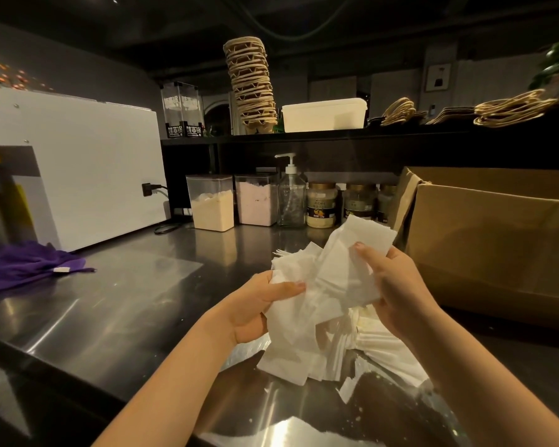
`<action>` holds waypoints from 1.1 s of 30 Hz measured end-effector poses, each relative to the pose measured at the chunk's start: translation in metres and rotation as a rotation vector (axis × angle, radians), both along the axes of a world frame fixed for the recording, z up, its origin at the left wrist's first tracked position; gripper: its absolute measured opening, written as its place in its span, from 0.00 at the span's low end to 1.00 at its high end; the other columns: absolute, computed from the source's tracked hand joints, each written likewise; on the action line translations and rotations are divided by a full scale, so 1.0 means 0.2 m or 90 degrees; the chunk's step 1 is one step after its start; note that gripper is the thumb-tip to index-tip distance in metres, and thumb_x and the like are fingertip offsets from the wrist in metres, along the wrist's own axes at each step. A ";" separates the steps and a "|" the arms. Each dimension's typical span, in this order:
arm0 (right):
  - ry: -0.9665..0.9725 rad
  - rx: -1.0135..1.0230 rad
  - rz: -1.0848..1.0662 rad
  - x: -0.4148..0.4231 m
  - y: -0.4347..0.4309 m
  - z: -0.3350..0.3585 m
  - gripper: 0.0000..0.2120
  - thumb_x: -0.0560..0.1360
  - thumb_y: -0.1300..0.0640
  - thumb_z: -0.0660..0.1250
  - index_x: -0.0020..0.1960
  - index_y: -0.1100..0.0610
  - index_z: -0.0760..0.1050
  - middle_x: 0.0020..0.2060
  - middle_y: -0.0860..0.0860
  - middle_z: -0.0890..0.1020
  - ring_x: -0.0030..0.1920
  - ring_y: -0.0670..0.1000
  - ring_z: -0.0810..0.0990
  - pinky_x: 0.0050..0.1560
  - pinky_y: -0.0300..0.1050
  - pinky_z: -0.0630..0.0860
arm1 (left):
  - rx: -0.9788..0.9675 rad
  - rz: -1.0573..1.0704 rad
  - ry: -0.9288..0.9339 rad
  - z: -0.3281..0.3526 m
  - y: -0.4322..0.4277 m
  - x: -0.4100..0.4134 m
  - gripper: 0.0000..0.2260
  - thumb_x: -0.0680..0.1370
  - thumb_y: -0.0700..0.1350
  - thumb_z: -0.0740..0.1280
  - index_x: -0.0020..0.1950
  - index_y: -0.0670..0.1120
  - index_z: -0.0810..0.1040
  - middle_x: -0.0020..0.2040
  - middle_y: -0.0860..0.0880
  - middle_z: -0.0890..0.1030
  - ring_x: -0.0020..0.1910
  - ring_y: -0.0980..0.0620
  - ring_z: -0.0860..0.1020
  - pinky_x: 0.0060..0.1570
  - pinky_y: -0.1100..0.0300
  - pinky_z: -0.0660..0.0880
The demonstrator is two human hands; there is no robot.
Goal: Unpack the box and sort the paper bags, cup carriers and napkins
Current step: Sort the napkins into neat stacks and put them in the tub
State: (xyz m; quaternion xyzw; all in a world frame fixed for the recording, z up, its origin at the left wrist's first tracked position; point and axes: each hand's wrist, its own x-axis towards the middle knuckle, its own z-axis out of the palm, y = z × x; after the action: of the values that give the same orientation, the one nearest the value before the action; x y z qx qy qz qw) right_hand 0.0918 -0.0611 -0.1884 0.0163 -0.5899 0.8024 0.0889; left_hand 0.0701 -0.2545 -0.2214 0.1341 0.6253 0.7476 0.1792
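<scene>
Left grip: my left grip (259,304) is closed round the lower left of a bunch of napkins (329,285), with the thumb lying across the front.
Right grip: my right grip (391,291) pinches the same bunch at its upper right, thumb on the top sheet.
Napkins: white, thin and creased, folded into rectangles and fanned out unevenly. I hold the bunch above the desk (126,301).
Pile: more white napkins lie in a loose pile (378,353) on the desk right under the bunch. It seems to sit on clear plastic wrap, though glare makes that hard to tell.
Box: a brown cardboard box (497,246), open, stands on the desk just right of my right grip.
Carriers: a tall, leaning stack of tan carriers (252,85) stands on the shelf (336,137) behind.
Bags: flat bags (510,108) with twisted handles lie at the shelf's right end.
</scene>
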 end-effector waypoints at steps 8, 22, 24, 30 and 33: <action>0.018 0.008 -0.086 0.01 0.06 0.03 0.07 0.78 0.55 0.65 0.55 0.50 0.69 0.48 0.50 0.76 0.49 0.54 0.75 0.49 0.53 0.73 | 0.077 0.052 -0.013 0.00 0.00 -0.01 0.16 0.76 0.42 0.67 0.63 0.45 0.77 0.56 0.43 0.83 0.55 0.43 0.82 0.58 0.44 0.77; -0.021 0.130 0.152 0.06 -0.05 -0.02 0.08 0.76 0.59 0.67 0.55 0.53 0.79 0.46 0.51 0.83 0.46 0.54 0.80 0.38 0.45 0.76 | 0.129 0.064 -0.035 -0.02 0.02 -0.02 0.15 0.81 0.44 0.61 0.68 0.46 0.74 0.60 0.41 0.81 0.55 0.43 0.81 0.54 0.44 0.79; -0.033 0.175 0.137 0.06 -0.07 -0.03 0.06 0.75 0.59 0.69 0.51 0.53 0.80 0.41 0.48 0.84 0.42 0.50 0.80 0.36 0.41 0.75 | 0.141 0.062 -0.038 -0.02 0.03 -0.01 0.16 0.82 0.43 0.59 0.70 0.48 0.72 0.64 0.41 0.79 0.58 0.42 0.79 0.57 0.43 0.76; -0.013 0.196 0.092 0.04 -0.09 -0.06 0.12 0.73 0.60 0.71 0.56 0.55 0.78 0.48 0.51 0.83 0.47 0.52 0.81 0.39 0.44 0.78 | 0.196 0.022 -0.074 0.00 0.05 0.00 0.21 0.76 0.53 0.64 0.67 0.48 0.75 0.62 0.40 0.80 0.60 0.41 0.79 0.62 0.41 0.74; -0.003 0.225 0.034 0.03 -0.10 -0.07 0.13 0.72 0.58 0.72 0.55 0.55 0.73 0.48 0.52 0.81 0.47 0.53 0.81 0.45 0.49 0.79 | 0.180 0.023 -0.058 0.00 0.05 0.01 0.25 0.70 0.52 0.69 0.66 0.49 0.74 0.60 0.41 0.81 0.58 0.41 0.80 0.57 0.42 0.77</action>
State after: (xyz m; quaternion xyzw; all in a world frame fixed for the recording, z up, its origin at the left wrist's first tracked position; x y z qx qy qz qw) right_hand 0.0987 -0.0807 -0.2029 0.0459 -0.7215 0.6881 0.0618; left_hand 0.0712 -0.2449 -0.2217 0.1127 0.5070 0.8368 0.1735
